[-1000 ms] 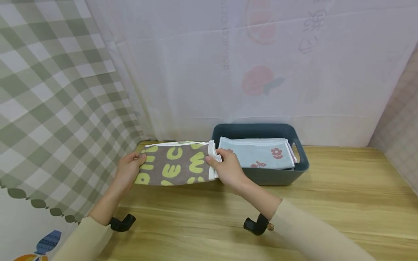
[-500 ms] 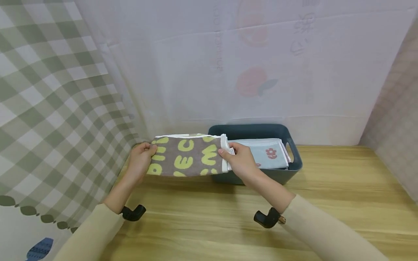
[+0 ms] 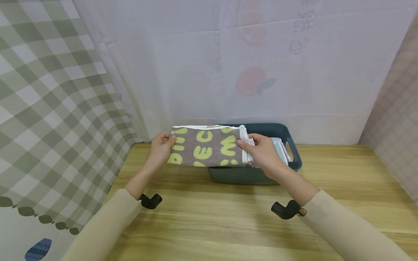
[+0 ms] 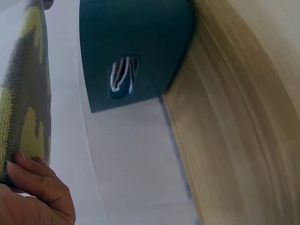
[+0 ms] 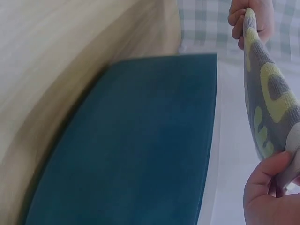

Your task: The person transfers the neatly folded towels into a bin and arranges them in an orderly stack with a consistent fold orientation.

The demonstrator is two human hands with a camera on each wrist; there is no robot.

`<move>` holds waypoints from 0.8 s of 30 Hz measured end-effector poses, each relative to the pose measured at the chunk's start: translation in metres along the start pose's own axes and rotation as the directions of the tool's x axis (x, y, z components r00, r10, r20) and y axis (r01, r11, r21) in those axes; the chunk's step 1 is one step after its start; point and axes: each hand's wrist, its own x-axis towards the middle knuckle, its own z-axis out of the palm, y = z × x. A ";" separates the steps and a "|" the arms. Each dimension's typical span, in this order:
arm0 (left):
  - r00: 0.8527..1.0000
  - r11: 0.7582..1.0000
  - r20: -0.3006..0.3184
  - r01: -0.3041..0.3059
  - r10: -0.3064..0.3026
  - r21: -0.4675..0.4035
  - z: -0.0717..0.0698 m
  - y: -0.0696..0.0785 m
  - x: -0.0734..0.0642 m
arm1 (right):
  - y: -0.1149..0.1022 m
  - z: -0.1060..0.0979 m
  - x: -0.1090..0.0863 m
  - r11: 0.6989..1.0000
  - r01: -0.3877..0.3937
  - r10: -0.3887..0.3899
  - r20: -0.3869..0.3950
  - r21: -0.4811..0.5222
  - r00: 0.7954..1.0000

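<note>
A folded grey-brown towel (image 3: 215,148) with yellow-green letters and white edging is stretched between my two hands. My left hand (image 3: 160,149) pinches its left end, thumb on top. At the white-hemmed right end, my right hand (image 3: 265,151) pinches it the same way. The towel overlaps the left part of a dark teal basket (image 3: 245,176) in the head view. Inside the basket lies a light blue folded towel (image 3: 279,149), mostly hidden behind my right hand. In the left wrist view the held towel (image 4: 29,93) hangs above the basket's level, beside its end wall (image 4: 136,33).
The basket stands on a wooden table (image 3: 202,221) against a white printed curtain (image 3: 183,72). A green checked cloth (image 3: 58,94) hangs on the left, and a pale wall cloth (image 3: 398,94) on the right. Each wrist carries a black camera mount (image 3: 151,201).
Both hands have carried the lettered towel right and a little upward, from left of the basket to partly over it. It now covers more of the light blue towel.
</note>
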 end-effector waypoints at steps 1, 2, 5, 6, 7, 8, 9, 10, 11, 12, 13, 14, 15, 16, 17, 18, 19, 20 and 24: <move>1.000 1.000 0.005 -0.002 0.002 -0.004 0.004 0.001 0.002 | 0.001 -0.004 0.001 1.000 0.001 -0.001 -0.004 -0.009 1.000; 1.000 1.000 0.011 -0.006 0.006 -0.003 0.007 0.002 0.003 | 0.002 -0.008 0.001 1.000 -0.001 0.001 -0.008 -0.019 1.000; 0.999 0.999 0.023 -0.030 0.030 0.013 0.018 0.004 0.007 | 0.003 -0.019 0.003 0.998 -0.018 0.016 -0.031 -0.052 0.999; 0.999 0.999 0.031 -0.038 0.037 0.022 0.021 0.004 0.008 | 0.004 -0.022 0.004 0.998 -0.023 0.021 -0.038 -0.059 0.999; 0.998 0.999 0.040 -0.041 0.040 0.024 0.024 0.005 0.009 | 0.004 -0.025 0.004 0.998 -0.026 0.023 -0.046 -0.064 0.999; 0.998 0.999 0.044 -0.043 0.042 0.020 0.027 0.006 0.011 | 0.004 -0.028 0.005 0.997 -0.030 0.026 -0.054 -0.067 0.998; 0.998 0.999 0.046 -0.044 0.043 0.019 0.030 0.007 0.012 | 0.004 -0.031 0.006 0.997 -0.032 0.029 -0.058 -0.067 0.998; 0.998 0.999 0.047 -0.043 0.043 0.014 0.033 0.008 0.013 | 0.003 -0.034 0.006 0.997 -0.030 0.025 -0.064 -0.068 0.998; 0.998 0.999 0.047 -0.044 0.043 0.012 0.036 0.009 0.014 | 0.003 -0.037 0.007 0.998 -0.024 0.019 -0.069 -0.066 0.997; 0.998 0.999 0.048 -0.044 0.043 0.008 0.039 0.010 0.014 | 0.004 -0.040 0.008 0.998 -0.019 0.014 -0.075 -0.065 0.997; 0.998 0.999 0.048 -0.041 0.041 0.004 0.042 0.011 0.015 | 0.004 -0.043 0.008 0.998 -0.013 0.008 -0.082 -0.068 0.997; 0.998 0.999 0.047 -0.038 0.038 0.004 0.045 0.012 0.016 | 0.005 -0.046 0.009 0.998 -0.006 0.000 -0.088 -0.069 0.996; 0.998 0.999 0.048 -0.038 0.037 0.011 0.048 0.013 0.016 | 0.005 -0.049 0.010 0.998 0.001 -0.007 -0.094 -0.068 0.996; 0.998 0.999 0.050 -0.036 0.035 0.015 0.051 0.013 0.017 | 0.006 -0.052 0.011 0.998 0.009 -0.016 -0.100 -0.070 0.995; 0.998 0.999 0.053 -0.031 0.030 0.017 0.054 0.014 0.018 | 0.007 -0.055 0.011 0.997 0.014 -0.022 -0.108 -0.075 0.994; 0.998 0.999 0.056 -0.027 0.026 0.022 0.057 0.014 0.018 | 0.009 -0.057 0.012 0.997 0.017 -0.025 -0.112 -0.071 0.993; 0.998 0.999 0.059 -0.025 0.023 0.026 0.060 0.014 0.019 | 0.010 -0.060 0.013 0.997 0.023 -0.031 -0.115 -0.067 0.993; 0.998 0.999 0.062 -0.026 0.024 0.032 0.063 0.015 0.019 | 0.011 -0.062 0.014 0.997 0.026 -0.034 -0.118 -0.068 0.992; 0.997 0.998 0.076 -0.034 0.030 0.060 0.074 0.015 0.022 | 0.018 -0.073 0.015 0.988 0.027 -0.052 -0.162 -0.150 0.985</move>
